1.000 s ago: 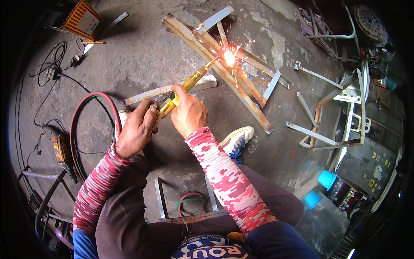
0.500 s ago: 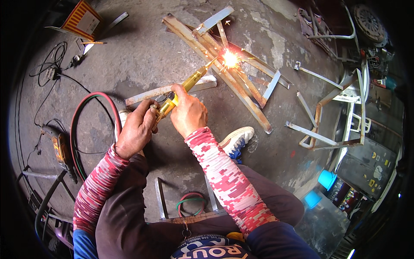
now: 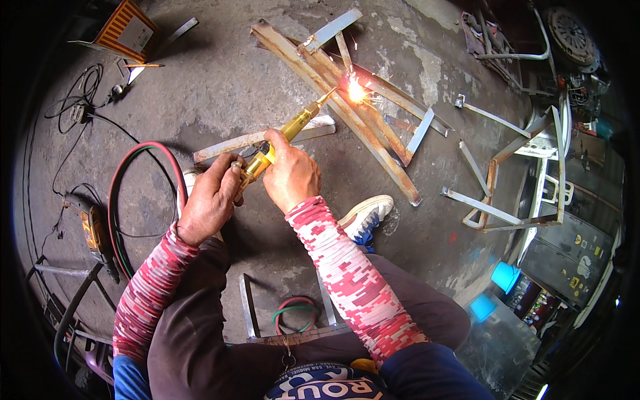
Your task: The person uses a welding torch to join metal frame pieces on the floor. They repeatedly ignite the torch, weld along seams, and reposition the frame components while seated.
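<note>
My right hand (image 3: 291,175) is closed round the body of a brass-yellow gas torch (image 3: 295,125), index finger laid along it. Behind it, the fingers of my left hand (image 3: 212,200) pinch the torch's rear end by a small knob. The thin tip points up and right to the angle-iron pieces (image 3: 373,133) on the floor. A bright orange glow (image 3: 355,91) with sparks burns on the metal just beyond the tip, hiding the spot itself. Under the torch lies a loose grey metal bar (image 3: 233,144).
Red and green hoses (image 3: 112,200) loop at my left, near an angle grinder (image 3: 95,230) and black cords (image 3: 83,100). Bent metal frames (image 3: 490,180) lie at right, a striped box (image 3: 130,33) at far left. My shoe (image 3: 367,215) stands near the angle iron.
The glow is smaller and dimmer, with fewer sparks flying. My hands and the torch hold almost the same place.
</note>
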`<state>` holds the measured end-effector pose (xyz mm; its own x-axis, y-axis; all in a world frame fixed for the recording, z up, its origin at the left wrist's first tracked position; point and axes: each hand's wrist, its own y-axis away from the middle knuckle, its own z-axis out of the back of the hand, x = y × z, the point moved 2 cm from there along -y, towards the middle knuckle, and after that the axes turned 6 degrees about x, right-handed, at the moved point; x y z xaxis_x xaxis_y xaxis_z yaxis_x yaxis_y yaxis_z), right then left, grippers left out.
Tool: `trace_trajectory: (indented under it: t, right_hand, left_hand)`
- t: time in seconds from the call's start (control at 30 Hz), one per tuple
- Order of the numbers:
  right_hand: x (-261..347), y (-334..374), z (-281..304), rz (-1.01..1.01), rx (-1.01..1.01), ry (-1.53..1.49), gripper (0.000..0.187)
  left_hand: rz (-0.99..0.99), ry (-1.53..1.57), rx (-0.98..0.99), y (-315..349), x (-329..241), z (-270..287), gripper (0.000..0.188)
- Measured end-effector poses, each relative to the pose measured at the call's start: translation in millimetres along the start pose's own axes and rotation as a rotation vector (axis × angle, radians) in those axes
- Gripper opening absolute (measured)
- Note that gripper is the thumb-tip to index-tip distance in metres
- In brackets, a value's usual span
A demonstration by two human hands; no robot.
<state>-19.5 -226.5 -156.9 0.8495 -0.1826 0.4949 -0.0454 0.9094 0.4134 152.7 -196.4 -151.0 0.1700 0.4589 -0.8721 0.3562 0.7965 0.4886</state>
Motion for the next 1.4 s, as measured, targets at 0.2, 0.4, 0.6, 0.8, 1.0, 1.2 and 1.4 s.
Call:
trace_trajectory:
  t: [0.2, 0.4, 0.6, 0.8, 1.0, 1.2, 1.4]
  right_hand:
    - [1.1, 1.3, 1.6, -0.020, 0.016, 0.007, 0.052]
    - [2.6, 1.2, 3.0, -0.021, 0.020, 0.011, 0.052]
    - [1.4, 1.0, 2.4, -0.022, 0.020, 0.016, 0.052]
    - [0.2, 0.2, 0.6, 0.001, 0.002, 0.022, 0.052]
    - [1.4, 1.1, 1.6, -0.018, 0.015, 0.022, 0.052]
    - [2.8, 1.9, 3.5, -0.027, 0.021, 0.024, 0.051]
    - [2.6, 3.2, 3.5, -0.038, 0.037, 0.031, 0.050]
  left_hand:
    - [0.025, 0.017, 0.018, -0.2, 1.9, 0.9, 0.034]
    - [0.021, 0.020, 0.021, -0.4, 2.4, 0.8, 0.034]
    - [0.027, 0.030, 0.026, -0.3, 2.0, 1.4, 0.034]
    - [0.012, 0.018, 0.007, -0.8, 1.8, 0.2, 0.036]
    - [0.050, 0.029, 0.017, -0.4, 2.4, 1.0, 0.036]
    - [0.015, 0.044, 0.015, -0.7, 3.0, 0.0, 0.035]
    - [0.056, 0.050, 0.035, 1.9, 1.6, 2.0, 0.034]
